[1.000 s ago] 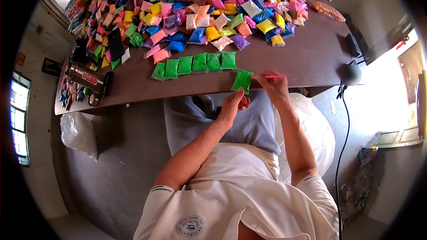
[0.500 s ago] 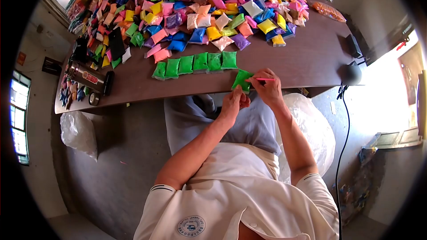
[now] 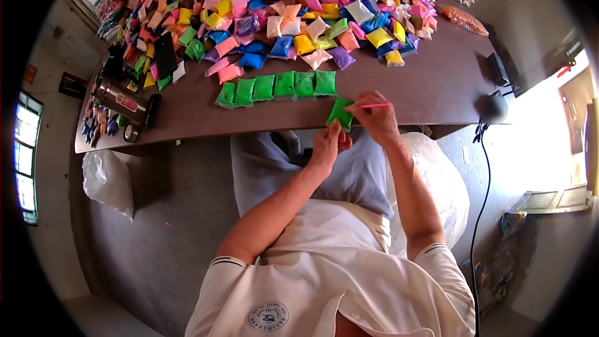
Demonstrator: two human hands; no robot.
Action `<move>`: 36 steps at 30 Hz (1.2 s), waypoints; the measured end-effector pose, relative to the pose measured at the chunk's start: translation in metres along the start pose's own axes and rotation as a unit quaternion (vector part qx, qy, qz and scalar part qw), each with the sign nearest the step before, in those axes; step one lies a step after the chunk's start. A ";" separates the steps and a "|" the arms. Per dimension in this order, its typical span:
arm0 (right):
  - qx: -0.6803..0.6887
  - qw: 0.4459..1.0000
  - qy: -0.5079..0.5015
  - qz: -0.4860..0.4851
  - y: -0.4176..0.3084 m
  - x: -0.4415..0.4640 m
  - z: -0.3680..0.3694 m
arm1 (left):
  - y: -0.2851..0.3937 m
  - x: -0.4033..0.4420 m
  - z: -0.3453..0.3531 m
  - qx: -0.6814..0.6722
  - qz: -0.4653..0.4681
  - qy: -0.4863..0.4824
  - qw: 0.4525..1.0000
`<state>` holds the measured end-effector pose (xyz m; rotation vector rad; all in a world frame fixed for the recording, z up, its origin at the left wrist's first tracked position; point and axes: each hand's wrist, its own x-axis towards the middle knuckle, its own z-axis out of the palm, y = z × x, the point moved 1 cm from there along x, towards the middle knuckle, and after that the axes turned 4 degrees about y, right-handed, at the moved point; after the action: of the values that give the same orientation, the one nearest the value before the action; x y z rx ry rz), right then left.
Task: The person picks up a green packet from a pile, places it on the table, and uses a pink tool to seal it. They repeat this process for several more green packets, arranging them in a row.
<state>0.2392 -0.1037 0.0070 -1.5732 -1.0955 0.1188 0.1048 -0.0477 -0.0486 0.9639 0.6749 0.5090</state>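
At the table's front edge, my left hand [image 3: 328,146] pinches the lower edge of a small green packet [image 3: 339,111] between thumb and fingers. My right hand [image 3: 377,118] is closed on a thin pink stick [image 3: 374,105], its fingertips at the packet's right side. What the stick's tip touches is hidden by the fingers. Just beyond and to the left, several similar green packets [image 3: 264,88] lie side by side in a row on the brown table [image 3: 430,81].
A large heap of colourful packets [image 3: 293,25] covers the table's far side. On the left lie a metal flask [image 3: 121,101], its round lid [image 3: 130,132] and small dark figures. A black cable [image 3: 483,175] hangs at the right. Plastic bags [image 3: 109,181] stand on the floor.
The view has shifted slightly. My right hand has lifted a little at the packet's side, and the pink stick lies at a slightly different angle. My left hand keeps its hold.
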 end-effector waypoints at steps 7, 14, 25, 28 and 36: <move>-0.166 0.983 0.031 -0.078 0.014 0.008 -0.006 | 0.004 -0.002 0.002 0.000 0.001 -0.005 1.000; -0.036 0.999 -0.003 -0.027 -0.003 0.007 -0.009 | 0.000 0.000 -0.001 -0.006 0.003 -0.005 1.000; -0.059 0.996 -0.059 -0.014 -0.009 0.000 0.002 | 0.002 0.001 -0.003 -0.050 -0.012 -0.009 0.999; -0.043 0.997 -0.057 0.000 -0.007 0.000 0.002 | 0.004 -0.001 -0.001 -0.011 -0.048 -0.008 0.999; -0.043 0.998 -0.041 0.038 -0.002 0.007 -0.001 | 0.005 0.002 0.008 0.005 -0.002 -0.042 0.999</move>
<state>0.2424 -0.1004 0.0122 -1.7006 -1.1167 0.1917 0.1118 -0.0485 -0.0416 0.9883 0.6043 0.4587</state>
